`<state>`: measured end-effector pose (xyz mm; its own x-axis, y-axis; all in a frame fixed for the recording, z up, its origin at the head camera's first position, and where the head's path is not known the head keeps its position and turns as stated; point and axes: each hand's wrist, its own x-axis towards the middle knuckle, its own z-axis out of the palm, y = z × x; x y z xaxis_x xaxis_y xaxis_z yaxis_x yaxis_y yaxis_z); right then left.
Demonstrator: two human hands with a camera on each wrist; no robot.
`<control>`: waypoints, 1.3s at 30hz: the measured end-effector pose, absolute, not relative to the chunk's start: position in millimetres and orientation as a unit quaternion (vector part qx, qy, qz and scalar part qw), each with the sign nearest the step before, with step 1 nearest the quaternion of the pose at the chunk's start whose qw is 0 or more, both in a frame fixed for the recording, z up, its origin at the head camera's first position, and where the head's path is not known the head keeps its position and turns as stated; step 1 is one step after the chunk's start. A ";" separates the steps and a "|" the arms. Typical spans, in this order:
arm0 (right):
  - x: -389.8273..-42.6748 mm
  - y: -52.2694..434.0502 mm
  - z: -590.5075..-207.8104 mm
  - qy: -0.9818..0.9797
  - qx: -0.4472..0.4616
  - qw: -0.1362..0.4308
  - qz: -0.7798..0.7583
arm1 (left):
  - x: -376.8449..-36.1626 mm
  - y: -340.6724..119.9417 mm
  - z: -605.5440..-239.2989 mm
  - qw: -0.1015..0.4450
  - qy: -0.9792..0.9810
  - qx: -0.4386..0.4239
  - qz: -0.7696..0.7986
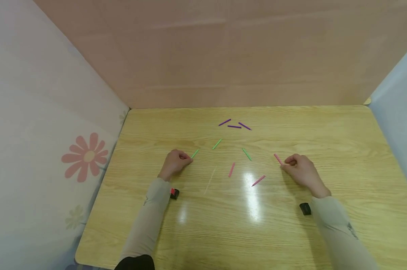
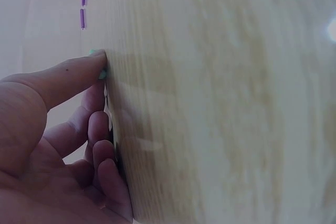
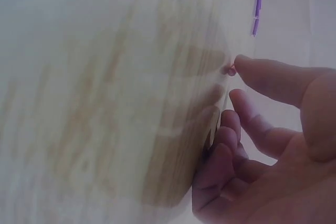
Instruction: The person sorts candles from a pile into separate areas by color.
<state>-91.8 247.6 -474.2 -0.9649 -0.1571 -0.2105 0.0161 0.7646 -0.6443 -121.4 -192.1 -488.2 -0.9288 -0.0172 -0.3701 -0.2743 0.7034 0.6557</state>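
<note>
Centre of the head frame: both hands down on the wooden table [image 1: 325, 232], each at a coloured stick.
Left hand [image 1: 174, 163], fingers curled, pinches the near end of a green stick [image 1: 195, 153] left of centre. Right hand [image 1: 301, 170], fingers curled, pinches the near end of a pink stick [image 1: 278, 159] right of centre. Two more green sticks [image 1: 246, 154], two pink sticks [image 1: 231, 170] lie between the hands; three purple sticks [image 1: 234, 126] sit above them, well apart from both hands.
</note>
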 end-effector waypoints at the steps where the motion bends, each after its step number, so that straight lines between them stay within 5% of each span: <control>1: -92.4 246.9 -474.6 0.932 -0.036 0.127 -0.337 | -121.2 -192.1 -487.8 0.171 0.907 -0.082 0.377; 39: -97.3 240.8 -474.0 0.949 -0.050 0.153 -0.270 | -122.8 -191.8 -491.2 0.173 0.905 -0.090 0.378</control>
